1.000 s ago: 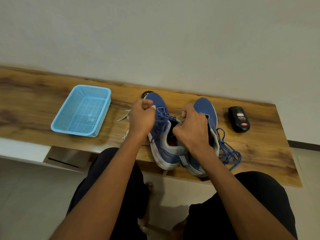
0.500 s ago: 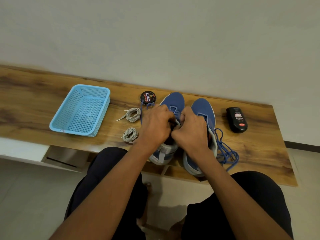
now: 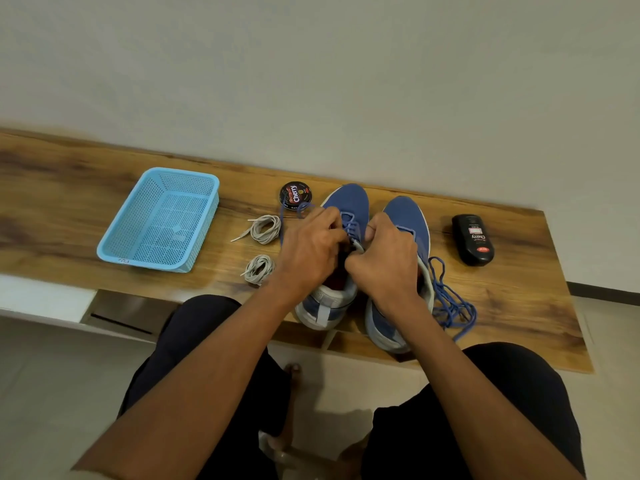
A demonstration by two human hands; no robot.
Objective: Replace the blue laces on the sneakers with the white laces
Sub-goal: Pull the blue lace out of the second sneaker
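Note:
Two blue sneakers stand side by side on the wooden bench [image 3: 519, 299], toes toward the wall. My left hand [image 3: 311, 251] and my right hand [image 3: 384, 261] meet over the lacing of the left sneaker [image 3: 346, 202], fingers curled and pinching its blue lace [image 3: 351, 225]. The right sneaker [image 3: 407, 216] sits under my right wrist. A loose blue lace [image 3: 446, 306] lies tangled beside it on the right. Two coiled white laces lie left of the shoes, one farther back [image 3: 265, 228] and one nearer [image 3: 258, 268].
A light blue mesh basket [image 3: 159, 220] sits at the left of the bench. A round shoe polish tin [image 3: 295, 195] stands behind the white laces. A black polish bottle [image 3: 472, 239] lies at the right. My knees are under the bench's front edge.
The left sneaker went from tilted to upright with its toe to the wall. My left hand moved right onto its lacing, uncovering the white laces and the tin.

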